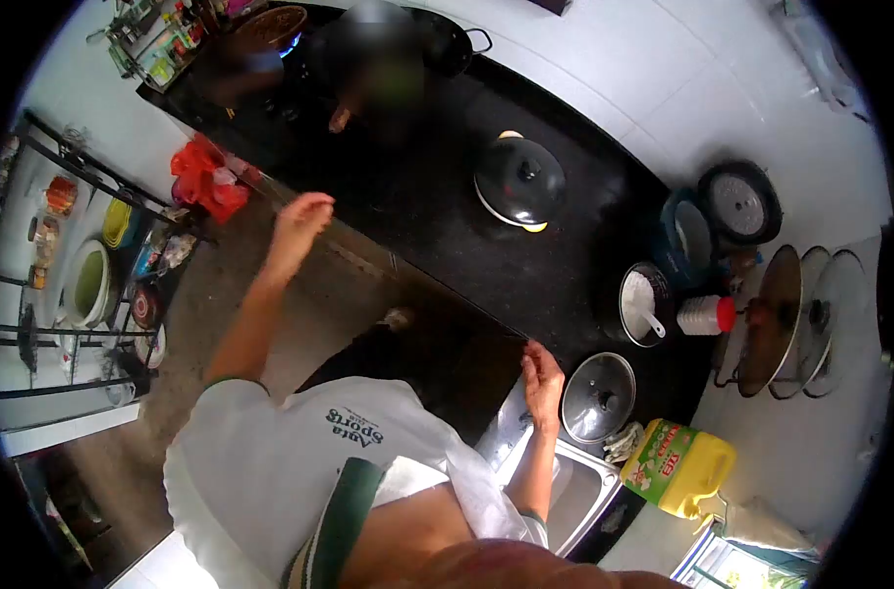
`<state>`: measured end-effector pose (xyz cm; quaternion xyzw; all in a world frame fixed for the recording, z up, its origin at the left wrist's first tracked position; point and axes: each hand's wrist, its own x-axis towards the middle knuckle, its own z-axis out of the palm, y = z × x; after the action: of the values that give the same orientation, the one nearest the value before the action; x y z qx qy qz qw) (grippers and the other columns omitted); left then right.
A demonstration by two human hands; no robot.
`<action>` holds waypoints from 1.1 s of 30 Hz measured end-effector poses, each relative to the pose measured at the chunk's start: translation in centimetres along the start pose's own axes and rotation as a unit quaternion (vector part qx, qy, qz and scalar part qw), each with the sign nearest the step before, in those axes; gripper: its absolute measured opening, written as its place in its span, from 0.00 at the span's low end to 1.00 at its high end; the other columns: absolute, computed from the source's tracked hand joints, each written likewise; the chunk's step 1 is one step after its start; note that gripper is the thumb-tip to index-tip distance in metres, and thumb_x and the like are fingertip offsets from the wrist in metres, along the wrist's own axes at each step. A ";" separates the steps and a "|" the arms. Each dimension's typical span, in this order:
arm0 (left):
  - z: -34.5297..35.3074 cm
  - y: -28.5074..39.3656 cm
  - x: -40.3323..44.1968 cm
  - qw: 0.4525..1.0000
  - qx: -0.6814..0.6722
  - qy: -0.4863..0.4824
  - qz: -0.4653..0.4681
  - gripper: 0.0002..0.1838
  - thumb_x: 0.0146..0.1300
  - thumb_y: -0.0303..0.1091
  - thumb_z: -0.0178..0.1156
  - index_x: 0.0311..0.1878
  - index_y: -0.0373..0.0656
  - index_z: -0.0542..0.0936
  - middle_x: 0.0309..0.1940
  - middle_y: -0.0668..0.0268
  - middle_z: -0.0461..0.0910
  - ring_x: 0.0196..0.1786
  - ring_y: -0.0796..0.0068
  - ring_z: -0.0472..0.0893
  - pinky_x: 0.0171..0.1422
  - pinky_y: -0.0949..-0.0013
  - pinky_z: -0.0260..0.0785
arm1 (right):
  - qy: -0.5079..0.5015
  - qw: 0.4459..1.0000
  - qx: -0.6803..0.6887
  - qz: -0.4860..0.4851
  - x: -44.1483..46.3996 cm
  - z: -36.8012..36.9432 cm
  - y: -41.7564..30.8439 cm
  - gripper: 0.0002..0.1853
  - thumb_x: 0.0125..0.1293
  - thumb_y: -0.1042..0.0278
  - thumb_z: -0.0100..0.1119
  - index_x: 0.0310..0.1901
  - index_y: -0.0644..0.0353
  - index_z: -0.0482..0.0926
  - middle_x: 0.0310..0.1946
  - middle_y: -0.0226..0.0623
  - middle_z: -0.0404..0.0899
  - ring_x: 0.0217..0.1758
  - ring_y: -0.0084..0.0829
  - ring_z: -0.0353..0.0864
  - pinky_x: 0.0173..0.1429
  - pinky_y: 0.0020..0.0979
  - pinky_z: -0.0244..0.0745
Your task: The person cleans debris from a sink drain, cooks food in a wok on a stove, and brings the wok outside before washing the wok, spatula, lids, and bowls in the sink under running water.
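Observation:
My left hand (304, 221) hangs in the air in front of the counter, its fingers loosely bent and nothing visible in them. By the counter's front edge, close to the sink corner, is my right hand (543, 383), fingers loosely apart; I see nothing held there. Just right of it lies a glass pot lid (599, 398) with a black knob. Farther back on the black counter (427, 226) stands a lidded pot (520, 182) with yellowish handles. A black pot with white contents (639, 299) and a white spoon (653, 320) stands to the right.
A metal sink (589, 481) and a yellow jug (677, 469) are near my right arm. Lids (785, 319) hang on the right wall. At the back left are a lit burner (290, 44) and a blurred shape. A rack (83, 265) and red bag (209, 182) stand left.

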<state>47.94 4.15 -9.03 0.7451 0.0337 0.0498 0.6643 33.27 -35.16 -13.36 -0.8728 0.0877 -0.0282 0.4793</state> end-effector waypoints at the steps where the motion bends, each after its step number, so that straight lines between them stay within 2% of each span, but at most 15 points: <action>1: -1.9 -0.4 1.1 0.999 0.018 0.031 0.013 0.08 0.60 0.31 0.55 0.41 0.42 0.76 0.27 0.76 0.72 0.32 0.87 0.69 0.38 0.82 0.61 | -0.019 1.000 -0.007 -0.016 0.6 0.4 -0.9 0.12 0.58 0.75 0.53 0.44 0.66 0.74 0.36 0.45 0.78 0.37 0.35 0.79 0.42 0.31 0.73; 5: -9.4 -2.7 8.6 0.987 0.070 0.074 0.128 0.12 0.58 0.29 0.57 0.46 0.41 0.76 0.37 0.71 0.75 0.40 0.83 0.72 0.45 0.80 0.63 | -0.052 0.991 -0.058 -0.112 5.1 1.5 -6.8 0.13 0.57 0.76 0.52 0.45 0.67 0.74 0.36 0.46 0.77 0.35 0.37 0.79 0.41 0.31 0.73; 8: -13.5 -0.1 14.6 0.932 0.284 0.089 0.206 0.22 0.54 0.32 0.59 0.54 0.43 0.71 0.51 0.57 0.71 0.55 0.63 0.70 0.57 0.67 0.61 | -0.059 0.970 -0.104 -0.211 11.2 4.9 -15.1 0.19 0.52 0.79 0.55 0.48 0.63 0.71 0.41 0.47 0.74 0.33 0.40 0.78 0.39 0.33 0.73; 11: -18.1 -1.2 23.1 0.843 0.443 0.076 0.296 0.28 0.51 0.34 0.60 0.58 0.45 0.67 0.56 0.56 0.66 0.59 0.56 0.64 0.61 0.61 0.57 | -0.067 0.915 -0.176 -0.356 18.2 11.4 -23.6 0.26 0.46 0.79 0.58 0.52 0.58 0.69 0.51 0.43 0.68 0.47 0.44 0.73 0.46 0.36 0.72; 13: -19.6 -1.1 26.9 0.821 0.492 0.055 0.283 0.31 0.50 0.38 0.61 0.59 0.46 0.65 0.59 0.57 0.63 0.61 0.55 0.62 0.62 0.60 0.57 | -0.090 0.869 -0.227 -0.430 22.9 16.4 -27.3 0.28 0.44 0.78 0.59 0.52 0.53 0.69 0.54 0.43 0.65 0.48 0.42 0.73 0.46 0.34 0.73; 15: -20.3 -1.1 29.4 0.737 0.643 0.002 0.210 0.33 0.49 0.41 0.62 0.59 0.46 0.65 0.59 0.57 0.62 0.61 0.55 0.61 0.62 0.60 0.56 | -0.097 0.843 -0.263 -0.458 26.5 21.0 -28.7 0.28 0.44 0.76 0.59 0.52 0.51 0.70 0.54 0.43 0.64 0.48 0.41 0.73 0.45 0.33 0.73; 17: -21.5 -1.7 32.2 0.763 0.617 -0.059 0.186 0.32 0.47 0.43 0.62 0.57 0.48 0.67 0.53 0.56 0.69 0.57 0.54 0.67 0.58 0.59 0.61 | -0.225 0.738 -0.445 -0.454 29.0 24.5 -28.8 0.21 0.47 0.69 0.59 0.47 0.50 0.73 0.54 0.42 0.65 0.51 0.37 0.71 0.47 0.32 0.72; 18: -21.1 -0.6 32.6 0.781 0.605 -0.121 0.098 0.29 0.47 0.44 0.62 0.54 0.48 0.70 0.49 0.56 0.72 0.53 0.54 0.70 0.55 0.58 0.63 | -0.191 0.693 -0.462 -0.520 30.0 25.4 -29.1 0.18 0.46 0.63 0.59 0.43 0.49 0.75 0.51 0.40 0.67 0.43 0.33 0.74 0.42 0.31 0.73; 19: -20.8 0.0 32.9 0.790 0.586 -0.183 0.006 0.26 0.46 0.45 0.62 0.50 0.48 0.73 0.44 0.56 0.75 0.49 0.54 0.73 0.52 0.57 0.66 | -0.195 0.696 -0.463 -0.513 31.0 25.7 -29.1 0.18 0.46 0.63 0.59 0.43 0.49 0.75 0.51 0.40 0.67 0.43 0.33 0.74 0.42 0.31 0.73; 21: -20.9 0.0 34.0 0.784 0.583 -0.209 0.025 0.22 0.44 0.46 0.63 0.42 0.47 0.76 0.37 0.55 0.77 0.43 0.54 0.76 0.47 0.55 0.68 | -0.198 0.720 -0.438 -0.499 32.6 24.4 -32.5 0.16 0.47 0.64 0.59 0.41 0.51 0.76 0.42 0.38 0.73 0.37 0.32 0.76 0.38 0.31 0.74; 23: -20.6 -0.4 34.6 0.767 0.594 -0.241 0.020 0.20 0.42 0.45 0.63 0.38 0.44 0.77 0.37 0.55 0.77 0.44 0.54 0.76 0.47 0.56 0.68 | -0.122 0.838 -0.276 -0.455 36.1 21.6 -35.5 0.11 0.51 0.64 0.58 0.37 0.55 0.77 0.32 0.39 0.77 0.32 0.30 0.78 0.34 0.28 0.74; 24: -20.5 -0.5 34.9 0.768 0.590 -0.247 0.016 0.20 0.42 0.45 0.63 0.38 0.44 0.77 0.37 0.55 0.77 0.44 0.54 0.76 0.47 0.56 0.68 | -0.107 0.912 -0.240 -0.314 36.8 19.9 -38.6 0.10 0.55 0.62 0.56 0.34 0.59 0.77 0.26 0.39 0.78 0.30 0.25 0.79 0.33 0.25 0.73; 27: -20.4 -1.0 35.4 0.768 0.575 -0.280 -0.007 0.21 0.41 0.45 0.63 0.37 0.42 0.77 0.36 0.55 0.78 0.43 0.54 0.77 0.46 0.57 0.68 | -0.108 0.948 -0.240 -0.181 41.2 16.5 -42.1 0.17 0.55 0.54 0.57 0.36 0.61 0.79 0.20 0.37 0.76 0.17 0.21 0.77 0.22 0.18 0.73; 29: -20.7 -2.1 35.7 0.796 0.542 -0.262 0.052 0.21 0.39 0.45 0.64 0.31 0.36 0.75 0.31 0.51 0.76 0.37 0.51 0.76 0.39 0.57 0.67 | -0.108 0.963 -0.241 -0.060 42.1 16.4 -43.2 0.18 0.54 0.54 0.58 0.34 0.63 0.79 0.23 0.36 0.77 0.18 0.24 0.78 0.22 0.19 0.74; 33: -20.5 -1.1 35.8 0.787 0.545 -0.287 0.033 0.22 0.39 0.45 0.65 0.32 0.36 0.76 0.29 0.51 0.77 0.36 0.51 0.76 0.38 0.57 0.67 | -0.081 0.996 0.000 -0.030 42.1 20.0 -39.2 0.16 0.53 0.59 0.59 0.37 0.65 0.77 0.25 0.38 0.77 0.19 0.27 0.79 0.23 0.20 0.75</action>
<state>81.11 28.64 -6.72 0.9640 -0.1616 -0.1709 0.1243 82.25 -5.47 7.41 -0.8746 0.0222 0.0277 0.4835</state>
